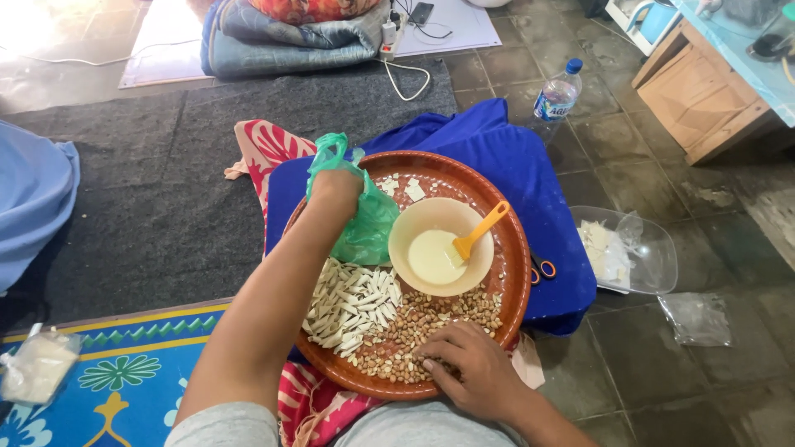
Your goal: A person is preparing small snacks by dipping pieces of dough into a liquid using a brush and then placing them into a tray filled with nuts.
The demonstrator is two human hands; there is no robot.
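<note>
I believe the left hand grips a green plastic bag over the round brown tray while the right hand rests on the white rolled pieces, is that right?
Not quite: in the head view the right hand rests on the peanuts, not the white rolled pieces. The left hand does grip the green plastic bag over the round brown tray.

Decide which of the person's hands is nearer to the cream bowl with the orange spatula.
Left. The left hand grips a green plastic bag that lies right against the cream bowl. The right hand rests on the peanuts at the tray's near edge, clearly apart from the bowl.

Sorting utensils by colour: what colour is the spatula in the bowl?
Orange; the spatula leans in the cream bowl, clear in the head view.
</note>
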